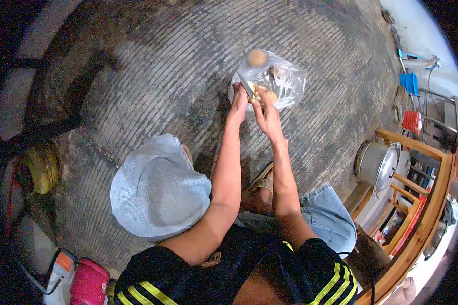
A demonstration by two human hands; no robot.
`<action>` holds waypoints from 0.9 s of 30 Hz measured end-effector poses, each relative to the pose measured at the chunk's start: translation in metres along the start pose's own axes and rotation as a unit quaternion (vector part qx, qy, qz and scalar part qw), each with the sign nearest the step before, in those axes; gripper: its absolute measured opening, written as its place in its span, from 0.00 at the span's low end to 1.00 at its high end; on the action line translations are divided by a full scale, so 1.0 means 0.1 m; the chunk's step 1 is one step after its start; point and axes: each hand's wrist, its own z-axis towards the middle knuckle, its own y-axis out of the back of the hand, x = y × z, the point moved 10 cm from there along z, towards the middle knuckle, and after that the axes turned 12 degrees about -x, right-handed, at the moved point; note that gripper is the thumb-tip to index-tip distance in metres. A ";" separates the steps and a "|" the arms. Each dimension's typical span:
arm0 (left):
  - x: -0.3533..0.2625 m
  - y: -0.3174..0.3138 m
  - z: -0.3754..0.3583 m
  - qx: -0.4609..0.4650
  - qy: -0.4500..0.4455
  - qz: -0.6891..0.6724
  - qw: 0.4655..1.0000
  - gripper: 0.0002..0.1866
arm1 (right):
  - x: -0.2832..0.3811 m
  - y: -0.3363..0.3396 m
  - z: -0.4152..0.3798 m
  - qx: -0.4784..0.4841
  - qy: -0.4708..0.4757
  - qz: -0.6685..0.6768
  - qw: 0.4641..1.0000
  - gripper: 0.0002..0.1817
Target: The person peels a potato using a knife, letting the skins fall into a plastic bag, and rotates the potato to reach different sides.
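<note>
Spreading beneath the left hand [238, 103] and right hand [267, 118], a clear plastic bag [293, 84], a round tan item [257, 57] beyond them, a metal pot [375, 165] well to their right, both hands part-curled at a knife [247, 85] and pale food pieces [273, 96], which grips which unclear.

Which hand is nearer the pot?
Right. The right hand is on the pot's side, though well away from it; the left hand is farther off, on the right hand's far side.
</note>
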 end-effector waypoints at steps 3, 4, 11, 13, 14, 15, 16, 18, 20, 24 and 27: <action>-0.08 0.05 -0.04 -0.035 -0.006 0.014 0.999 0.25 | 0.08 -0.04 -0.01 0.008 0.029 -0.028 0.999 0.23; -0.10 0.05 -0.05 -0.028 -0.005 0.011 1.000 0.25 | 0.07 -0.05 -0.02 0.015 0.015 -0.027 0.999 0.23; 0.11 -0.01 0.09 0.024 0.004 -0.023 0.999 0.25 | 0.02 -0.05 0.02 0.019 -0.034 -0.062 0.997 0.21; 0.15 -0.03 0.11 0.033 0.010 -0.020 0.999 0.26 | -0.01 -0.05 0.08 -0.006 -0.007 -0.050 0.999 0.21; 0.16 -0.03 0.10 0.033 0.013 -0.012 0.999 0.26 | -0.02 -0.04 0.11 -0.006 -0.007 -0.041 0.999 0.21; 0.25 -0.01 0.14 0.033 0.016 -0.004 0.999 0.26 | -0.02 -0.03 0.13 -0.006 -0.008 -0.032 0.999 0.22; 0.15 -0.04 0.06 0.038 0.023 -0.019 0.999 0.26 | -0.03 -0.02 0.15 -0.007 -0.005 -0.017 1.000 0.22; 0.00 -0.08 -0.07 0.045 0.036 -0.051 0.997 0.27 | -0.04 -0.01 0.17 -0.007 0.001 0.015 1.000 0.22; 0.18 0.00 0.16 0.038 0.010 -0.052 0.998 0.27 | 0.14 0.03 0.14 -0.009 0.065 -0.003 0.998 0.22; -0.07 0.09 0.03 -0.006 -0.001 0.001 1.000 0.28 | 0.16 -0.04 0.08 0.008 0.073 -0.009 0.997 0.22; 0.08 0.15 0.08 -0.008 0.054 -0.026 0.998 0.31 | 0.12 -0.08 0.08 0.035 0.011 0.006 0.999 0.21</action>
